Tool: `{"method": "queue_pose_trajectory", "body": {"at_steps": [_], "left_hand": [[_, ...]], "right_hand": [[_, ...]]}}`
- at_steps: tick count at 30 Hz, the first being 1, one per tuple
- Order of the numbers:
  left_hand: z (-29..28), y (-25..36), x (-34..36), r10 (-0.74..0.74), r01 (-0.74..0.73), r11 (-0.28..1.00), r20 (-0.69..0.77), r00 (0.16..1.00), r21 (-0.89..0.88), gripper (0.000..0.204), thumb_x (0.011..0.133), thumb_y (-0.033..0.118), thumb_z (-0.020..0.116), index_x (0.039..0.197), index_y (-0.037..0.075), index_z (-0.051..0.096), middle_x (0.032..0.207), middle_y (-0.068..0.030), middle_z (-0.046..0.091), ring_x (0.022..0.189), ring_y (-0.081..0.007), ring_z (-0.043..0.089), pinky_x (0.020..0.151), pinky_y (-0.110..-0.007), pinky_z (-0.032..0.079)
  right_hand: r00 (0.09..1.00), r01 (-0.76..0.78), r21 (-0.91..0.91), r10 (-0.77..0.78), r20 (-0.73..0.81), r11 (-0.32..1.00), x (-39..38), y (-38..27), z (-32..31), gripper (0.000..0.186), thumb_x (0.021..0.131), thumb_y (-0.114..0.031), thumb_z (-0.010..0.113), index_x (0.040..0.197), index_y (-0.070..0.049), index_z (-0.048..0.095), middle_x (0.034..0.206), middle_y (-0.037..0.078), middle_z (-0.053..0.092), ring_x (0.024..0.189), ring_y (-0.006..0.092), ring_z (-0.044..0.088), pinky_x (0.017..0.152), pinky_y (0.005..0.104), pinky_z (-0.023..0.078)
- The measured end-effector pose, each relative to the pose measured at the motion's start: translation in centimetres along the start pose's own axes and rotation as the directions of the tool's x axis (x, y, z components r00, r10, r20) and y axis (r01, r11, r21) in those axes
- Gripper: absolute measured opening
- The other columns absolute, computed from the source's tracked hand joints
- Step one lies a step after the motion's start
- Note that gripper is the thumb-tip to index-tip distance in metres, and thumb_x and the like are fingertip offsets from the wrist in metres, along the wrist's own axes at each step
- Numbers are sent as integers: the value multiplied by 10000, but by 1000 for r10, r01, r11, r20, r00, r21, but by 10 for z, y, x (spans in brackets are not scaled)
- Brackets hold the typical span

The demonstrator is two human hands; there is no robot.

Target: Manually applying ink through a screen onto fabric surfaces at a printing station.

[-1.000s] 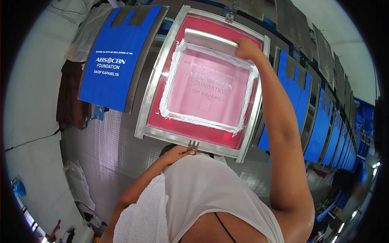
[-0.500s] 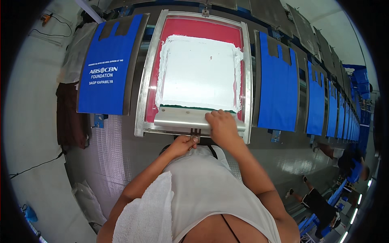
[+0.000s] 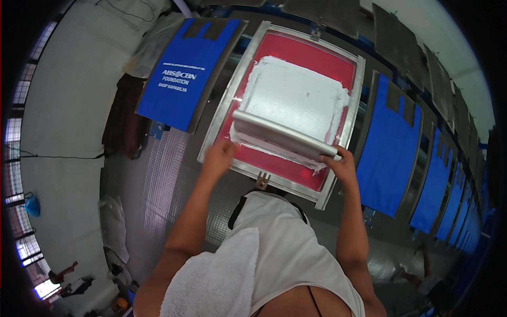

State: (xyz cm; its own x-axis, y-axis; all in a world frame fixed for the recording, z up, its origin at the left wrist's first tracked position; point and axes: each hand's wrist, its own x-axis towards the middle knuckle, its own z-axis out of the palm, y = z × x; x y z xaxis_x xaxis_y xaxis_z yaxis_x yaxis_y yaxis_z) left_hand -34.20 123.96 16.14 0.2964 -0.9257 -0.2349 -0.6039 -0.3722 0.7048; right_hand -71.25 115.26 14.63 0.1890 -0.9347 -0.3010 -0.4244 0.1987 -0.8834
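A screen printing frame of silver metal, with red mesh, lies in front of me. Thick white ink covers the mesh's middle. Across the ink's near part rests a squeegee with a long metal handle, its right end lower than its left. My right hand is closed around that right end. Over the frame's near-left side is my left hand, just short of the squeegee's left end and apart from it. Its fingers are blurred. A metal bracket sits at the frame's near edge.
Boards with blue fabric bag pieces stand on both sides, one left with white print and several right. Dark cloth hangs at far left. Another person appears at lower right. A white towel lies over my left shoulder.
My right hand has shifted from the squeegee's middle to its right end. The left hand has left the near bracket and risen beside the frame. The squeegee is tipped over; the view has turned.
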Motion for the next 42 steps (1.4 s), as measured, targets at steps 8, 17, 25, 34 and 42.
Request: {"method": "queue_pose_trajectory", "body": {"at_steps": [8, 17, 25, 34, 42], "left_hand": [[-21, -69, 99, -24, 17, 998, -129, 991, -54, 426, 931, 288, 528, 1231, -13, 533, 1058, -210, 644, 927, -272, 634, 820, -317, 475], [7, -107, 102, -22, 0, 946, -65, 998, -323, 411, 949, 241, 521, 1273, -11, 503, 1122, -182, 630, 1017, -194, 591, 877, -305, 445], [7, -91, 116, -27, 61, 937, 100, 995, -345, 435, 952, 283, 520, 1263, -20, 513, 1115, -168, 634, 1007, -189, 585, 865, -290, 446], [9, -98, 114, -110, 102, 940, -8, 994, -326, 408, 918, 297, 541, 1201, 4, 563, 1040, -231, 640, 992, -294, 630, 849, -343, 465], [6, -87, 107, -112, 108, 933, 7, 994, -344, 409, 916, 304, 549, 1196, 7, 567, 1026, -216, 651, 957, -277, 640, 826, -326, 471]], "right_hand": [[982, -179, 289, 190, -11, 941, 20, -13, 10, 290, 675, -88, 785, 931, -8, 676, 809, 39, 651, 732, 115, 585, 683, 249, 460], [976, -137, 256, 175, -131, 957, 14, -26, 22, 288, 669, -51, 766, 937, -4, 670, 848, 43, 658, 798, 140, 597, 752, 290, 484], [962, -174, 193, 208, -177, 966, 7, -32, 19, 307, 642, -49, 767, 933, -15, 674, 857, 46, 663, 812, 143, 602, 758, 297, 473], [970, -171, 185, 198, -139, 968, 20, -31, 16, 274, 644, -26, 759, 906, -23, 677, 810, 15, 634, 762, 113, 575, 684, 272, 466], [977, -137, 188, 164, -134, 973, 11, -19, 13, 274, 659, -37, 758, 920, -25, 676, 838, 22, 643, 822, 132, 565, 757, 285, 447]]}}
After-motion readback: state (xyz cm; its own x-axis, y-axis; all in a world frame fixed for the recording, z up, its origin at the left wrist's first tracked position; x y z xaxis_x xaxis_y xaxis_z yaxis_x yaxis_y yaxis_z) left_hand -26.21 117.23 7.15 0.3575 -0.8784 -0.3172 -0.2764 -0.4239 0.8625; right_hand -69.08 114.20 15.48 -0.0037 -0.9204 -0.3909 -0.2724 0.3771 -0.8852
